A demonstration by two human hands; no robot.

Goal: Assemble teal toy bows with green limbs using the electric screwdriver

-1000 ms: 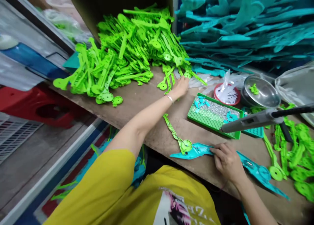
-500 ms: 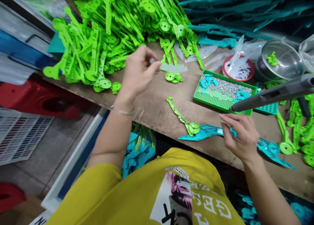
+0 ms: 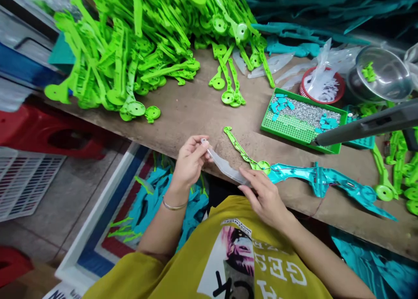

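Now holding the translucent piece [image 3: 224, 164] near centre of the frame, pinching upper end with left hand [image 3: 190, 160], lower end with right hand [image 3: 266, 195], no longer over turquoise part [image 3: 321, 181] at right.

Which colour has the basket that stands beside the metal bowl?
The basket is red, seen in the head view.
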